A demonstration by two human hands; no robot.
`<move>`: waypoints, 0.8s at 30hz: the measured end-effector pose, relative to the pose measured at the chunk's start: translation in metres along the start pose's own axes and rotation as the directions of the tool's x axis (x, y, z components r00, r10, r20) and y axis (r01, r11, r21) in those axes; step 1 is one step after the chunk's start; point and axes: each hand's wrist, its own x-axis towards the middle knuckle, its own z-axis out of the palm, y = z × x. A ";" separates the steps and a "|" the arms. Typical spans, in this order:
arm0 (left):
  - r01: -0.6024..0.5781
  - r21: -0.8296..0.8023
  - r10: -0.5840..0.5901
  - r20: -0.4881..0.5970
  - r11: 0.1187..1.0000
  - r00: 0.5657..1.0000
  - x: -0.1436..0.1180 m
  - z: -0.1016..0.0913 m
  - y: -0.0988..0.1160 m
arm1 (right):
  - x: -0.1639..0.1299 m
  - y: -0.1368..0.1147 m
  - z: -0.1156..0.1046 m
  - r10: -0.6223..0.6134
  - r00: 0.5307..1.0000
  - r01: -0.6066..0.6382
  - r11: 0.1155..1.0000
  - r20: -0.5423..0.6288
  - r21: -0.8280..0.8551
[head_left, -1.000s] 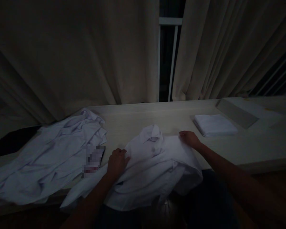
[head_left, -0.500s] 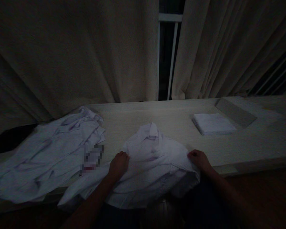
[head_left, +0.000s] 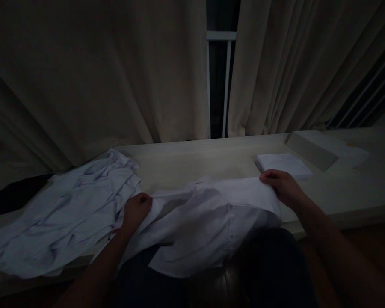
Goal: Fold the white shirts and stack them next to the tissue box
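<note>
Two bare hands work one white cotton shirt (head_left: 205,222) that lies across the near edge of the long pale wooden bench (head_left: 192,160), with its lower part hanging off the front toward the person's lap. The left hand (head_left: 135,212) is closed around a bunched fold at the shirt's left side. The right hand (head_left: 280,185) has its fingers curled over the shirt's far right corner and pins it flat to the bench; how tightly it pinches is hard to tell in this dim light.

Much of the cloth hangs past the bench edge, so if either hand lets go, the weight of the overhang could drag the whole shirt to the floor. The left hand holds a crumple rather than a clean edge, and that could set creases or pull the layers out of line.

Just left of that hand lies a loose heap of crumpled white garments (head_left: 64,214); its nearest folds come very close to the held shirt, and a sleeve could snag and drag them along. Just beyond the right hand rests a small, neatly folded white cloth (head_left: 284,164), which a sweep of the arm could knock askew. Behind hang beige curtains (head_left: 99,72).
</note>
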 end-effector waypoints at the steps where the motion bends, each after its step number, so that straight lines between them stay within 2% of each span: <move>1: 0.015 0.010 -0.015 0.011 1.000 1.000 0.001 -0.001 -0.003 | -0.004 -0.006 0.005 -0.036 0.997 0.038 0.999 0.062 -0.031; 3: 0.033 0.035 -0.035 0.068 0.999 0.997 -0.001 0.002 -0.010 | -0.013 -0.004 0.015 -0.019 0.958 0.073 0.981 0.285 -0.179; 4: 0.035 0.047 -0.040 0.101 0.998 0.994 -0.003 0.005 -0.014 | -0.019 0.005 0.020 0.047 0.912 0.092 0.945 0.408 -0.313; 6: 0.035 0.062 -0.044 0.148 0.997 0.988 -0.010 0.013 -0.022 | -0.029 0.032 0.029 0.269 0.777 0.148 0.800 0.569 -0.581; 8: 0.029 0.080 -0.043 0.183 0.996 0.982 -0.018 0.019 -0.030 | -0.035 0.060 0.035 0.438 0.681 0.209 0.652 0.587 -0.729; 9: 0.020 0.092 -0.038 0.201 0.996 0.979 -0.021 0.021 -0.034 | -0.036 0.072 0.037 0.477 0.659 0.237 0.602 0.582 -0.762; 10: 0.011 0.106 -0.034 0.217 0.994 0.976 -0.025 0.022 -0.037 | -0.037 0.080 0.039 0.488 0.655 0.264 0.568 0.577 -0.780; 11: 0.002 0.119 -0.030 0.230 0.993 0.973 -0.028 0.023 -0.040 | -0.036 0.086 0.042 0.472 0.675 0.287 0.540 0.567 -0.791; 14: -0.031 0.122 0.000 0.252 0.992 0.968 -0.035 0.024 -0.043 | -0.036 0.088 0.063 0.275 0.841 0.307 0.464 0.465 -0.831; 16: -0.063 0.081 0.041 0.253 0.995 0.967 -0.040 0.026 -0.040 | -0.043 0.088 0.089 0.139 0.910 0.278 0.493 0.390 -0.824; 19: -0.100 0.017 0.094 0.213 0.995 0.972 -0.047 0.028 -0.028 | -0.065 0.098 0.142 0.114 0.940 0.192 0.602 0.321 -0.775; 21: -0.124 -0.004 0.123 0.171 0.992 0.978 -0.051 0.027 -0.018 | -0.080 0.113 0.174 0.149 0.944 0.149 0.604 0.294 -0.783; 24: -0.147 -0.023 0.149 0.125 0.989 0.981 -0.054 0.021 -0.008 | -0.092 0.135 0.200 0.122 0.962 0.109 0.649 0.245 -0.753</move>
